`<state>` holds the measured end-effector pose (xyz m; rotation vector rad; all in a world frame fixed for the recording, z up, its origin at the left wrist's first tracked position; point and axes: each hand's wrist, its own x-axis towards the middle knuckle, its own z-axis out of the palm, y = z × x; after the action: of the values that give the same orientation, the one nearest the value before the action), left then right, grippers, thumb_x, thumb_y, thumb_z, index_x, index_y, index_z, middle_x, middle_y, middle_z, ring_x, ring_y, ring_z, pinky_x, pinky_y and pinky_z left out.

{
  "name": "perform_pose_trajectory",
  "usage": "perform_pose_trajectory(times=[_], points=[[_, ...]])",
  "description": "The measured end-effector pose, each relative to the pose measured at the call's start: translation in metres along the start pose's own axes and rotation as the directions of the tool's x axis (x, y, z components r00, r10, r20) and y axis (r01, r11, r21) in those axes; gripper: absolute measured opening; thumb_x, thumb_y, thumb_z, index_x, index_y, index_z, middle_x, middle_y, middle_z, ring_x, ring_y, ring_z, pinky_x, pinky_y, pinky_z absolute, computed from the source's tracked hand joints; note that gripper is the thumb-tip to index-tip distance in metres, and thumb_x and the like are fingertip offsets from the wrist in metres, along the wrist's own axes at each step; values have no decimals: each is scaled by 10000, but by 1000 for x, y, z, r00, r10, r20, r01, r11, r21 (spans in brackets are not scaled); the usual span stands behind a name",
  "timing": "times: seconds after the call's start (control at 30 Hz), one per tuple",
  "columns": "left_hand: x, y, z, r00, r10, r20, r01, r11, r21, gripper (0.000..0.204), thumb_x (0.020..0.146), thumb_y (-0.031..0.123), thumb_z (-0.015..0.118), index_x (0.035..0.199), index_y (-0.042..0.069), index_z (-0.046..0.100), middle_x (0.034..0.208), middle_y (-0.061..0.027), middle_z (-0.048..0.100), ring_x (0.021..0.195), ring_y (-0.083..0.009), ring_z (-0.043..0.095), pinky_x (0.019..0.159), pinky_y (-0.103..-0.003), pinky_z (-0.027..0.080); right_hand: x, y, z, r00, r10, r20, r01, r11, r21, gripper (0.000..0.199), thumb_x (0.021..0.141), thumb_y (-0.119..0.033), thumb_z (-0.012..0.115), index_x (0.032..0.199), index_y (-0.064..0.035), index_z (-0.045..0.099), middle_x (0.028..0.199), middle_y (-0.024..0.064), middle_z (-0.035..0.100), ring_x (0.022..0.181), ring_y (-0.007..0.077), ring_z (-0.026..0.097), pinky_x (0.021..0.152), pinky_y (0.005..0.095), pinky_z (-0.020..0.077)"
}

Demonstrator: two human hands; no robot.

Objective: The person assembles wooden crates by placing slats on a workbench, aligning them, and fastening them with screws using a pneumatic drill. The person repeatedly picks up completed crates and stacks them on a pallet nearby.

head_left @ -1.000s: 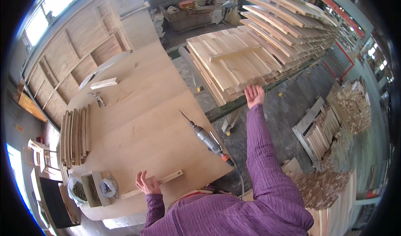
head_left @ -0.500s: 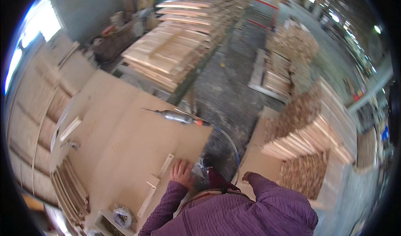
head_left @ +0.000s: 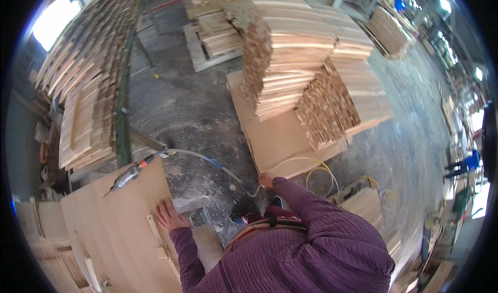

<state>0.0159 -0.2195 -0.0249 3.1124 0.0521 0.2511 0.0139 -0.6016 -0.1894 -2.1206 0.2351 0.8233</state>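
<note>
My left hand (head_left: 170, 215) lies flat with spread fingers on the right edge of a tan board worktop (head_left: 114, 230). Close beside its fingertips is a narrow wooden strip (head_left: 154, 227). At the worktop's far end rests a silver air tool (head_left: 126, 177) with a thin pointed bit and an orange end. From it a clear and blue hose (head_left: 215, 163) curves over the floor toward my right hand (head_left: 266, 180). That hand hangs low, by the near corner of a board under stacked wood. Its fingers are mostly hidden, and whether it touches the hose cannot be made out.
Tall stacks of wooden slats (head_left: 295, 49) stand on a brown base board (head_left: 275, 145) ahead. A slat-loaded rack (head_left: 88, 85) is at far left. Yellow hose (head_left: 328, 169) coils on the floor at right, near more planks (head_left: 363, 207). A person in blue (head_left: 469, 160) is far right.
The view has swung to the right, bringing the slat stacks to the middle and the yellow hose into sight. My left hand stays on the worktop edge; my right hand shows farther forward.
</note>
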Motion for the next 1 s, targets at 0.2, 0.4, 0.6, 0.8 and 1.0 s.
perform_pose_trajectory(times=[0.2,0.4,0.6,0.8,1.0], points=[[-4,5,-6,1000,3,-11,-2,995,101,749,644,91,594,1336,165,319,1352,-69,327,1256,-265,300,1032,-445,228,-59,89,-12,949,283,-143,-276,959,63,291,725,-285,560,953,-120,636,776,100,643,637,210,626,591,341,505],[0,29,-13,995,75,-70,-59,976,210,687,706,110,598,1333,167,323,1313,-56,383,1209,-245,366,1017,-419,264,-138,203,-29,831,548,-95,-536,835,126,297,725,-261,531,980,-142,627,864,104,651,804,272,628,727,377,497],[3,49,-12,994,108,-32,-83,893,442,703,720,167,606,1350,176,293,1324,-49,370,1203,-223,376,995,-402,298,-207,274,-27,753,657,-29,-658,752,-38,329,723,-219,499,1027,-166,613,1006,110,624,977,299,575,812,407,462],[3,78,-11,998,61,-10,-43,801,597,792,689,166,636,1368,166,227,1308,-54,363,1171,-231,398,959,-388,341,-281,327,-4,638,756,144,-763,646,-9,323,722,-219,498,1010,-128,613,1028,115,616,986,295,573,803,393,467],[-3,78,-8,1000,-26,13,11,776,630,852,652,217,686,1367,200,223,1294,-35,362,1157,-237,407,952,-383,353,-352,349,61,516,846,135,-856,513,63,302,732,-239,535,974,-91,637,1031,123,617,980,292,580,798,393,473]])
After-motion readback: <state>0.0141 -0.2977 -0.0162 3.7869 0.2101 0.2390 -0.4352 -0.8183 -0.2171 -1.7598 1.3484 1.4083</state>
